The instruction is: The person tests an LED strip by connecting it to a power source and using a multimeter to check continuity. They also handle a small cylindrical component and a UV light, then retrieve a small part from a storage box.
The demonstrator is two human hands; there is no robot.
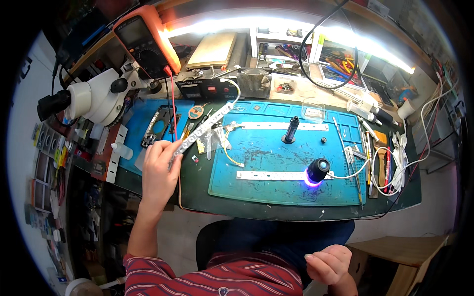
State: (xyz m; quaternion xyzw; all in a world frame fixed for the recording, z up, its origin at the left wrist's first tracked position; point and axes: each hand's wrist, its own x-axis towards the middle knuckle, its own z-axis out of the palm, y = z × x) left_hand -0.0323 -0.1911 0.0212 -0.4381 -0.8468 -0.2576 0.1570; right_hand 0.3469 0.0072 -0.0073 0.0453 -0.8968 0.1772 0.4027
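From where I stand, the step in hand looks like simply handling one lens strip (207,127): the left hand (162,160) pinches its near end between thumb and fingers, and the strip slants up and to the right, its far end near the black power unit (206,89) at the back of the surface (195,182). A white cable (239,92) curves down to that far end, though I can't tell whether the two are joined. The right hand (330,266) is low by the lap, well apart from everything, fingers curled in — I can't tell whether they close on anything. The next move, I'd judge, calls for a steady wrist, since the strip is held only at one end and the multimeter's red lead (175,106) passes just beside that hand. On the blue mat (266,192) lie an upper strip (281,127) and a lower strip (271,175), with a black lamp (320,167) glowing purple at the lower one's right end. The best room for moving seems to be the mat's middle, between those strips — beyond it, a dark upright cylinder (292,130) crowds the upper strip, and tools line the right edge
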